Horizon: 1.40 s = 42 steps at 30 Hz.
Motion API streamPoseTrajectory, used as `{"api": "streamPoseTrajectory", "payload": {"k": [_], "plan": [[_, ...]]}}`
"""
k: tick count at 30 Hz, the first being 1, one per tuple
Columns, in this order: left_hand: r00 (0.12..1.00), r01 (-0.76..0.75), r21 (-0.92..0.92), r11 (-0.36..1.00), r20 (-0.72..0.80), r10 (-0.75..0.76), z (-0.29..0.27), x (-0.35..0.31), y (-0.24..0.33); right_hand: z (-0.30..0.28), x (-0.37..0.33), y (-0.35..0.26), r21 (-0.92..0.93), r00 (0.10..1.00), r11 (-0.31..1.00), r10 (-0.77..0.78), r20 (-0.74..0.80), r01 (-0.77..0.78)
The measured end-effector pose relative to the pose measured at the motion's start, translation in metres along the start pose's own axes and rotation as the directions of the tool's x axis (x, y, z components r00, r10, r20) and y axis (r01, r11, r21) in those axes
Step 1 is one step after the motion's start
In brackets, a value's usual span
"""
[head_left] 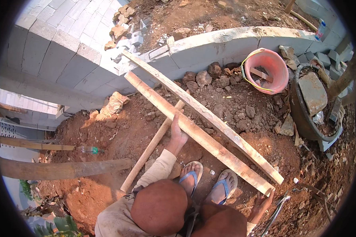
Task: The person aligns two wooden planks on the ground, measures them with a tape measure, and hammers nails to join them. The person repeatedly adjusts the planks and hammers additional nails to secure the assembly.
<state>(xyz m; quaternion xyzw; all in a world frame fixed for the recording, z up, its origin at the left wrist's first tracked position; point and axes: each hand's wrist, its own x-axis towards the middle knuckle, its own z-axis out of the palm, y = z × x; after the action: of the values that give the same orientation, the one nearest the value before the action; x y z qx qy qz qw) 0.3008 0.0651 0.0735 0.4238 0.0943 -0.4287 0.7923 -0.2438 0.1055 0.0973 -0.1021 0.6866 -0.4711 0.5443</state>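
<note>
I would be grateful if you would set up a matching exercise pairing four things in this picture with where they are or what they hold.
Things:
1. pink bucket
2. left hand
3. right hand
4. dark basin

Places or states:
A. at the near end of the wooden planks
B. holds a flat grey stone slab
C. grips a plank partway along
D. stands by the low grey wall, a piece of wood inside

Pairs: 1-D, 2-C, 3-A, 4-B
</note>
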Motion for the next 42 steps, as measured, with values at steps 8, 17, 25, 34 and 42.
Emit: {"api": "streamPoseTrajectory", "payload": {"k": [8,17,25,34,42], "plan": [[0.989,0.0,0.293,0.956,-0.142,0.044,-0.001,0.028,-0.019,0.012,0.038,0.001,0.043,0.995,0.997,-0.067,0.078,0.064],[0.986,0.076,0.427,0.901,-0.166,-0.004,0.021,0.03,-0.031,0.011,0.036,0.002,0.11,0.998,0.994,-0.013,-0.055,0.019],[0.982,0.109,0.42,0.901,-0.184,-0.033,0.031,0.037,-0.039,0.015,0.039,-0.01,0.025,0.992,0.998,-0.059,-0.112,0.062],[0.981,0.139,0.423,0.895,-0.179,-0.067,0.036,0.033,-0.04,0.018,0.042,-0.024,-0.088,0.991,0.989,-0.122,-0.06,0.117],[0.963,0.194,0.423,0.885,-0.256,-0.089,0.034,0.037,-0.045,0.013,0.043,-0.027,-0.171,0.989,0.981,-0.108,-0.097,0.091]]}}
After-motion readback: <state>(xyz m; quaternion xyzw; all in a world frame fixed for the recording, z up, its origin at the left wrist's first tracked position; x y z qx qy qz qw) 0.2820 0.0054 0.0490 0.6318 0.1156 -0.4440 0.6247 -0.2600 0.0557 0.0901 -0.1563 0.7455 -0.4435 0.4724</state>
